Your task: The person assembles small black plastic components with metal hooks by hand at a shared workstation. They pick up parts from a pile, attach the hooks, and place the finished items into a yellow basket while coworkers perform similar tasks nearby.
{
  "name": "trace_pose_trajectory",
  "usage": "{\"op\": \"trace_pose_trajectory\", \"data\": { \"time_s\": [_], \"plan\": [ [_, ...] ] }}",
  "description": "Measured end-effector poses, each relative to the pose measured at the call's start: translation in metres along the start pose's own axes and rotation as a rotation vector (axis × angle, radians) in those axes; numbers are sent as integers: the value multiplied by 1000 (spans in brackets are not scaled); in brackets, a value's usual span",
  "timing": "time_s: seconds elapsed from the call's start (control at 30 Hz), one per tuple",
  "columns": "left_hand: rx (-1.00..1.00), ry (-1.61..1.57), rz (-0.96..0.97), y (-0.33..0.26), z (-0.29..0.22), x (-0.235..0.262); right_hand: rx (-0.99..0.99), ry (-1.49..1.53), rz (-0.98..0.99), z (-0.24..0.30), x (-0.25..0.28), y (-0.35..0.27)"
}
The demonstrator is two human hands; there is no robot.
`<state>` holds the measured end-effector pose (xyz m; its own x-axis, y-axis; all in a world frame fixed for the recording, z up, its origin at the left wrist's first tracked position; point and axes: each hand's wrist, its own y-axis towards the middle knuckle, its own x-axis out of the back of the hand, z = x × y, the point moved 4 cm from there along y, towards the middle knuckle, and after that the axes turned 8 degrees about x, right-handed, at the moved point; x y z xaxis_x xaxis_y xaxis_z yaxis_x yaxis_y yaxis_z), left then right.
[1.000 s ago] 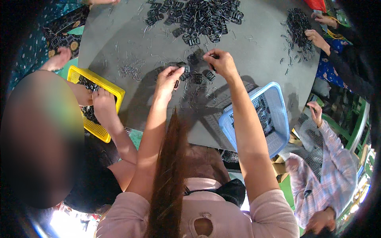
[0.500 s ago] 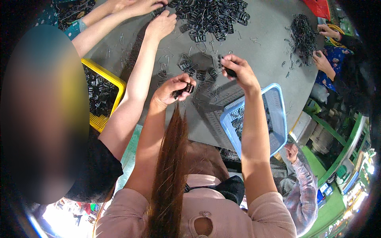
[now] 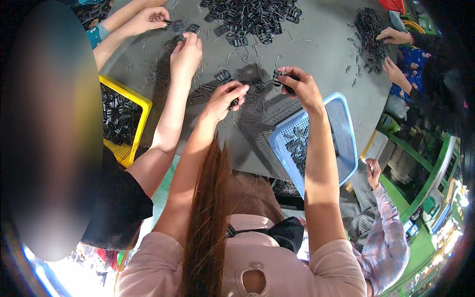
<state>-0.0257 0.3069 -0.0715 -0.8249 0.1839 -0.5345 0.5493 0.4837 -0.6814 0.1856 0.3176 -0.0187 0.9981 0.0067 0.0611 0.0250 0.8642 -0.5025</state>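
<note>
Left hand (image 3: 228, 96) pinched shut on a small black clip (image 3: 233, 103); right hand (image 3: 299, 86) pinched on another black clip piece (image 3: 278, 77). Both are held just above the grey worktop (image 3: 316, 44), at 12 o'clock from the blue basket (image 3: 346, 148). Judged light, stiff and small: easily dropped, best taken by the edges with fingertips. Loose clips (image 3: 257, 15) piled well beyond.

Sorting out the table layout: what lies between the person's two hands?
In the head view, loose black clips and bent wires on the grey table lie between left hand and right hand.
</note>
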Motion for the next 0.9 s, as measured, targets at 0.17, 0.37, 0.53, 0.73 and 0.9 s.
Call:
{"op": "trace_pose_trajectory", "data": {
  "time_s": [0.17, 0.37, 0.53, 0.73, 0.9],
  "plan": [
    [-31, -19, -189, 10, -9, -11, -14, -66, -67, 4, -5, 1],
    [-207, 343, -138, 8, -29, -30, -67, -89, -20, 4, -8, 3],
    [-128, 743, -111, 19, -31, -35, 18, -106, -29, 16, -12, -2],
    [-324, 1019, -562, 24, -29, -12, 153, 498, 91, 7, 16, -6],
    [-259, 1398, -712, 38, -15, -33, 218, 790, 161, -10, 12, -10]
  ]
}}
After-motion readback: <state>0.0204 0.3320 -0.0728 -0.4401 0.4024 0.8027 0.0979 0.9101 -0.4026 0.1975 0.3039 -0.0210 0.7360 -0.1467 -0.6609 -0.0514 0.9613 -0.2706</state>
